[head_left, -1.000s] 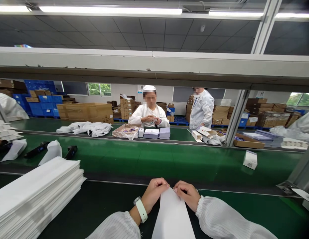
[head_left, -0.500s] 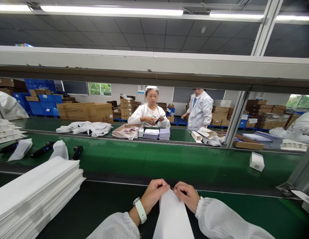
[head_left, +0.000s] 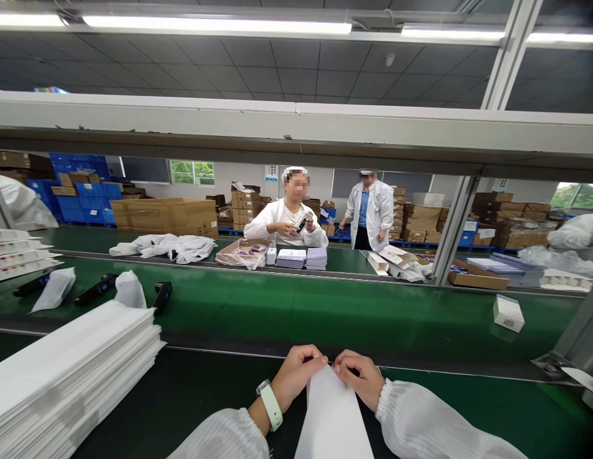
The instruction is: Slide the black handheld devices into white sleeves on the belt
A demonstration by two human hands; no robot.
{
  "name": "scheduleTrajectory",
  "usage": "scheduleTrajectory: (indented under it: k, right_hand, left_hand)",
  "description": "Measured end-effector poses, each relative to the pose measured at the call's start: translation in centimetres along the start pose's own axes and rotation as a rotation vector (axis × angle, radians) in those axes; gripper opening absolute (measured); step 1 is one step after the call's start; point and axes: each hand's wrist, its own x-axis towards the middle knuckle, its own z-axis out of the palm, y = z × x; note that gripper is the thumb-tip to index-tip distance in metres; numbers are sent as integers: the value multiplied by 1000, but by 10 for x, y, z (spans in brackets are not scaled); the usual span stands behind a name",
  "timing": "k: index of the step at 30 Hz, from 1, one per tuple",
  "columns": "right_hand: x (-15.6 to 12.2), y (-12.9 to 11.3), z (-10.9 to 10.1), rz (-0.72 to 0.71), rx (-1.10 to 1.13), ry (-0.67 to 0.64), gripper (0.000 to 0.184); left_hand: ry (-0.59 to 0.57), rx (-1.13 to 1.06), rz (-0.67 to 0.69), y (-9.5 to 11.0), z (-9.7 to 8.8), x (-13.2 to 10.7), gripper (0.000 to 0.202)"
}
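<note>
A long white paper piece (head_left: 332,417), narrower at its far end, stands in front of me at the bottom middle; whether it is a sheet or a folded sleeve I cannot tell. My left hand (head_left: 295,377) pinches its far left corner between thumb and fingers. On the far right corner, my right hand (head_left: 362,377) has a similar pinch, its fingers curled. The two hands are close together, a small gap between their fingertips. To the left lies a tall stack of the same kind of white paper (head_left: 71,357).
Beyond my hands runs a green conveyor belt (head_left: 277,312) carrying black handheld devices (head_left: 96,289), white wraps and a small white box (head_left: 508,313). Across it, a person in white (head_left: 287,220) handles a small dark item; another person (head_left: 370,207) stands behind. A metal post (head_left: 456,229) rises at right.
The belt's items, including the black devices and the small white box, have shifted right. The standing person has turned and moved left. My hands and the paper hold almost the same position.
</note>
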Motion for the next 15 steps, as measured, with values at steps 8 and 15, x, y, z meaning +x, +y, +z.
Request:
scheduleTrajectory:
  k: [8,15]
  right_hand:
    - [0,-3,0,15,1,-8,33]
    - [0,-2,0,15,-4,-8,34]
  left_hand:
    - [-18,6,4,1,-1,-1,24]
    - [-20,41,21,-3,0,0,21]
